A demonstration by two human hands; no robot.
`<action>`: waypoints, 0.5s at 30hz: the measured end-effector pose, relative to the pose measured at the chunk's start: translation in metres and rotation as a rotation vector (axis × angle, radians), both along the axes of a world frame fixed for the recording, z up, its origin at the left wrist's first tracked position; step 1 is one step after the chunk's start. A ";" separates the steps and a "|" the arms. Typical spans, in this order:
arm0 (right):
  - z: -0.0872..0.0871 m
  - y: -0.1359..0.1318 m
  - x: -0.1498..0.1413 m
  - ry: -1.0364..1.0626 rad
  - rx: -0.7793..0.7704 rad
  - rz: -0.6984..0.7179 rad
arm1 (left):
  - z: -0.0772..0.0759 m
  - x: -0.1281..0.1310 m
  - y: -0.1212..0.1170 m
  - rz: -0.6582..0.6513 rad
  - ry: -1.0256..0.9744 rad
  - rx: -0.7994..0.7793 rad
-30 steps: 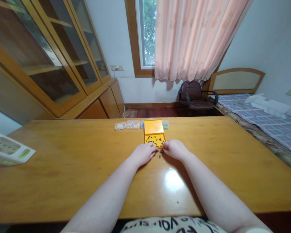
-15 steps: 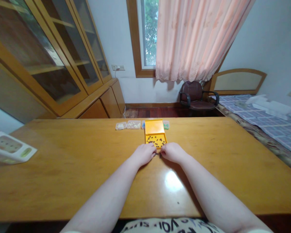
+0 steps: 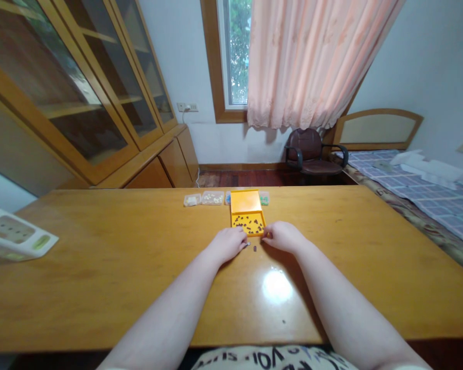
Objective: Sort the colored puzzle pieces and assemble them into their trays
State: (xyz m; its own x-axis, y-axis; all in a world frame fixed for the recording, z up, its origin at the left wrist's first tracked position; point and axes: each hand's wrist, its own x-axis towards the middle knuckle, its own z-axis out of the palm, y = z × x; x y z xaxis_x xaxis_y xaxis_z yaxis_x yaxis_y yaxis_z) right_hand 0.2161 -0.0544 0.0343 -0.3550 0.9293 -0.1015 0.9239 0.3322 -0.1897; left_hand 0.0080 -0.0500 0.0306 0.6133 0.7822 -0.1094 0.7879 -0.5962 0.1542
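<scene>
- left hand (image 3: 227,245): palm down on the table, fingers loosely curled and not clenched; a small glinting speck (image 3: 247,245) sits at the fingertips, and i cannot tell if it is pinched
- right hand (image 3: 284,237): palm down too, fingers relaxed and pointing inward; its fingertips (image 3: 267,235) are just beside the near right corner of the box, though contact is hard to tell, as is any grip
- small dark piece (image 3: 255,248): lies alone on the table between the hands
- orange plastic box (image 3: 245,201): flat on the table just ahead of the hands, its near section open
- dark pieces (image 3: 249,224): scattered inside that open section (too small to make out their shape)
- clear plastic packets (image 3: 206,198): in a row on the table beyond the box, to its left
- wooden table (image 3: 111,288): glossy yellow-brown top under everything
- white carton (image 3: 15,235): far off by the table's left edge
- glass-fronted wooden cabinet (image 3: 81,92): beyond the table on the left
- pink curtain (image 3: 312,56): across the window ahead, above a dark office chair (image 3: 312,151)
- bed (image 3: 416,187): along the right side
</scene>
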 end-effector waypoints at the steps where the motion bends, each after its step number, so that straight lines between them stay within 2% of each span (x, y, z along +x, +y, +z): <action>1: 0.001 0.000 0.001 -0.013 -0.023 0.000 | 0.000 0.000 0.000 0.004 0.004 -0.003; 5: 0.005 -0.001 0.001 -0.037 -0.061 -0.024 | 0.000 -0.002 0.001 0.001 0.003 0.010; 8: 0.004 -0.001 -0.002 -0.060 -0.065 0.021 | 0.000 -0.001 0.002 0.000 0.010 0.009; 15: -0.002 -0.005 -0.013 -0.148 0.025 0.060 | 0.001 -0.001 0.001 0.010 0.014 0.006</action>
